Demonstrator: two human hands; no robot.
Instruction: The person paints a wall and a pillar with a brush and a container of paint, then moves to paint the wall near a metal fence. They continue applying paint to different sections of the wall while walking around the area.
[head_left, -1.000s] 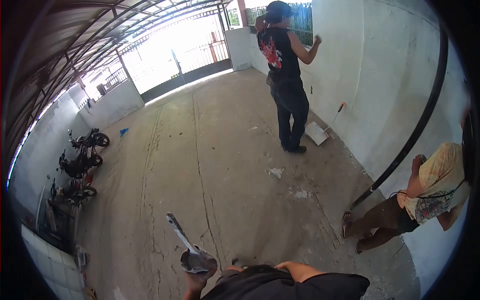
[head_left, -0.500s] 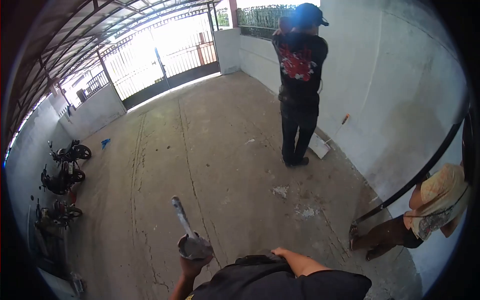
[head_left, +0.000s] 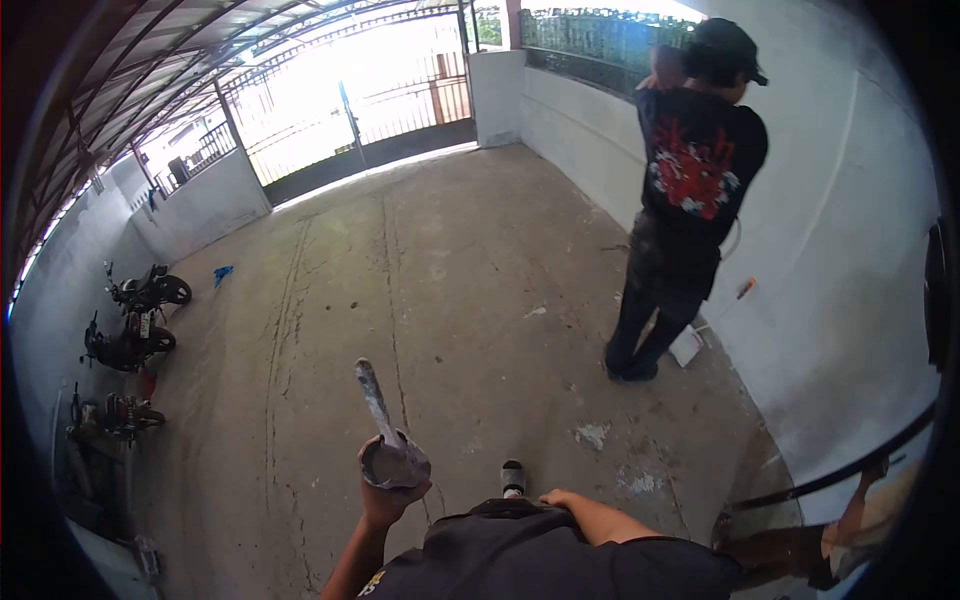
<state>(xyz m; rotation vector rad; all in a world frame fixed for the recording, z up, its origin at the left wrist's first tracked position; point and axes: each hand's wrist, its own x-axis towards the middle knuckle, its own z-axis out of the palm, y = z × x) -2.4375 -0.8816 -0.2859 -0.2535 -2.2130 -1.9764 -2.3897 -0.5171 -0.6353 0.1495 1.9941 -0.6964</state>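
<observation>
My left hand (head_left: 388, 500) is closed around a small bowl (head_left: 421, 466), holding it from below and the side. Greyish paste (head_left: 385, 464) shows inside the bowl. A tool with a long, pale-smeared handle (head_left: 372, 392) stands tilted in it, its lower end hidden. At my waist, by the front of my dark shirt (head_left: 560, 550), is my right hand (head_left: 556, 497). Its fingers are too small and partly hidden to make out their shape. One of my feet (head_left: 513, 478) shows just ahead of the shirt.
A person in dark clothes (head_left: 690, 190) stands ahead right by the white wall (head_left: 830, 300). Another person (head_left: 850, 535) is at the lower right, beside a dark curved bar (head_left: 850, 468). Motorcycles (head_left: 130, 340) line the left wall. A barred gate (head_left: 360, 150) closes the far end.
My view has shifted, so the person in dark clothes appears nearer and further right. The other person has slid toward the lower right edge. My left hand still holds the bowl.
</observation>
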